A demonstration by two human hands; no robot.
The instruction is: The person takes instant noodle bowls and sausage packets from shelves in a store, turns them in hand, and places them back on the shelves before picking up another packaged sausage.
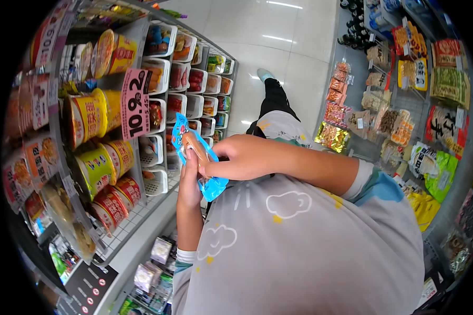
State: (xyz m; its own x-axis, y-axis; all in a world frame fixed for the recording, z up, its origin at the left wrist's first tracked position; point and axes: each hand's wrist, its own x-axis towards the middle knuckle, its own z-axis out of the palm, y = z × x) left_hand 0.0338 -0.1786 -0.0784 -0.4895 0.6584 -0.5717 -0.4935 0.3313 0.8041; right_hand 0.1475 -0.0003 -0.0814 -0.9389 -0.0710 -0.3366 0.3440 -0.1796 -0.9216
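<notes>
A blue plastic packet with a clear window (213,188) shows a brown sausage inside. My left hand (191,176) is closed around the packet from below, its thumb lying along the window. Across the front comes my right hand (228,156), its fingers bent and pressed against the packet's right side and lower part. The packet is tilted, with its top end pointing up and to the left. Some of my right fingertips are hidden behind the hand and the packet.
At left stands a wire shelf with cup noodles (87,118), a pink price sign (135,104) and white baskets (155,181) of packaged snacks. Bagged snacks (449,86) hang on the right-hand shelf. A pale tiled floor (231,26) lies between the shelves.
</notes>
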